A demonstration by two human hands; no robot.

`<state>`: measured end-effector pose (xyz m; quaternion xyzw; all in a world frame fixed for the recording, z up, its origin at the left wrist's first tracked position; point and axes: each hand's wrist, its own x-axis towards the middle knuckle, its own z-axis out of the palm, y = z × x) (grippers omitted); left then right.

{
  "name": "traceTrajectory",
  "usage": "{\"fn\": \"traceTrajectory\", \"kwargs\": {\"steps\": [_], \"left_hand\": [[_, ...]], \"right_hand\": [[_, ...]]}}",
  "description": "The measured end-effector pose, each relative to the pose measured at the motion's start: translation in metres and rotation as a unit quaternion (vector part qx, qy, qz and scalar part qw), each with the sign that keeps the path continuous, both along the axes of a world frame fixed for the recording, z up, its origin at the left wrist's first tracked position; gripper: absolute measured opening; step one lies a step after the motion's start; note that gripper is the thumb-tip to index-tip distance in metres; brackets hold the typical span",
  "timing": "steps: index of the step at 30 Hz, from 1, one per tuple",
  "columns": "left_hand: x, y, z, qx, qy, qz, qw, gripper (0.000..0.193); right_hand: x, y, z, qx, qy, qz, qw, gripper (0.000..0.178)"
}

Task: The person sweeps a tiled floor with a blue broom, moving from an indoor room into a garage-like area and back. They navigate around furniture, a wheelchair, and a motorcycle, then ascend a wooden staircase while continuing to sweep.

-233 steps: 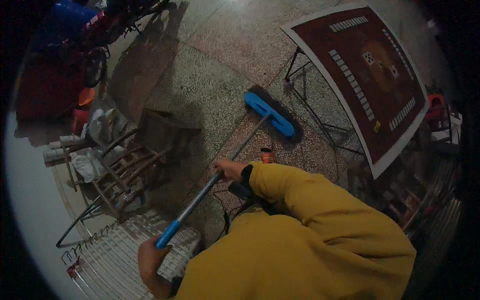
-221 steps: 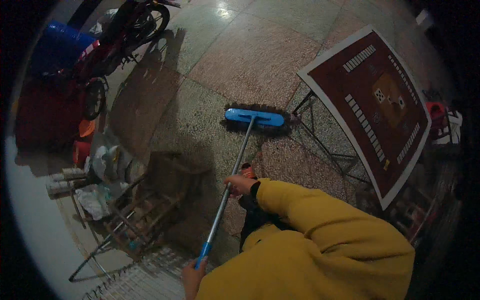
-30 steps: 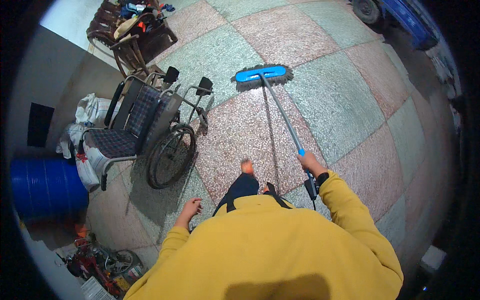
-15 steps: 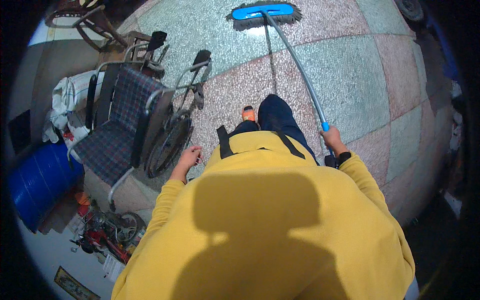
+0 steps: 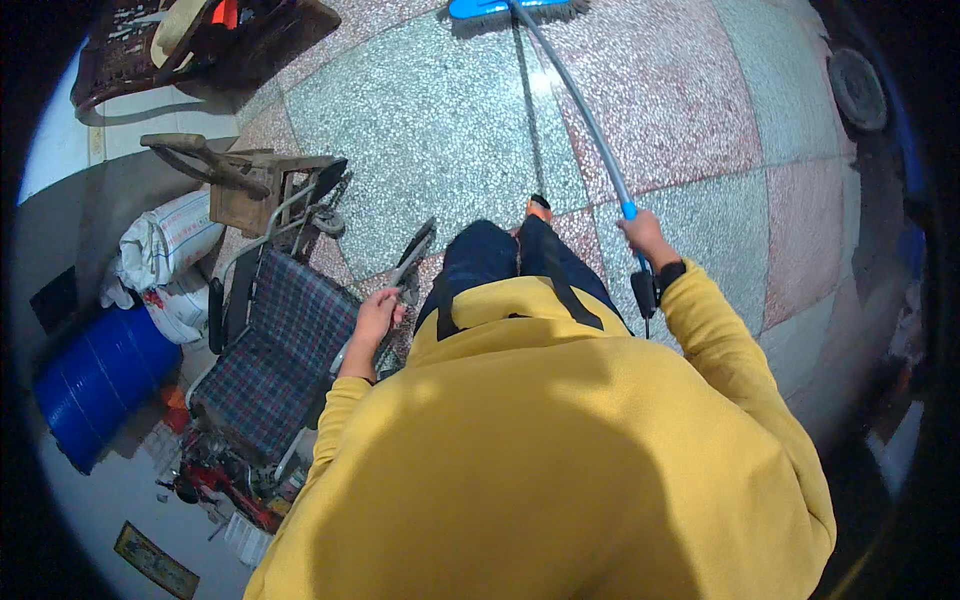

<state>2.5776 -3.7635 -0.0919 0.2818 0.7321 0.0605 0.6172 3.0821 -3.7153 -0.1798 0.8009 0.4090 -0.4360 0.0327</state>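
My right hand (image 5: pixel 648 240) is wrapped round the grip end of a long-handled broom, a dark watch-like band at the wrist. The grey broom handle (image 5: pixel 592 125) runs forward from it to a wide blue head with grey bristles (image 5: pixel 480 14), resting on the floor and partly cut off at the top edge. On the left, my left hand (image 5: pixel 378 315) hangs with loosely bent fingers and nothing visible in it. It overlaps the near side of a wheelchair with a dark checked seat (image 5: pixel 258 388); whether it touches the frame cannot be told.
Speckled green and pink floor tiles (image 5: pixel 430 120) spread ahead. Along the left stand a wooden chair (image 5: pixel 240 205), a white sack (image 5: pixel 175 235), a blue drum (image 5: pixel 105 370) and a red bike-like vehicle (image 5: pixel 225 490) partly behind the wheelchair. A dark tyre (image 5: pixel 858 90) is at the far right.
The view has moved forward, and the wheelchair now sits lower and closer beside my left hand. My other foot is in front. The broom head has slid toward the top edge, still gripped by my right hand.
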Motion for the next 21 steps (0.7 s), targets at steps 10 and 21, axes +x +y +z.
{"fn": "traceTrajectory", "kwargs": {"steps": [10, 21], "left_hand": [[-0.068, 0.167, -0.063, -0.044, 0.027, -0.113, 0.992, 0.031], [-0.100, 0.548, -0.049, -0.053, 0.034, 0.113, 0.992, 0.027]], "right_hand": [[-0.021, 0.316, 0.008, -0.029, 0.026, -0.042, 0.998, 0.022], [-0.046, 0.508, -0.001, -0.050, 0.034, -0.061, 0.996, 0.028]]}}
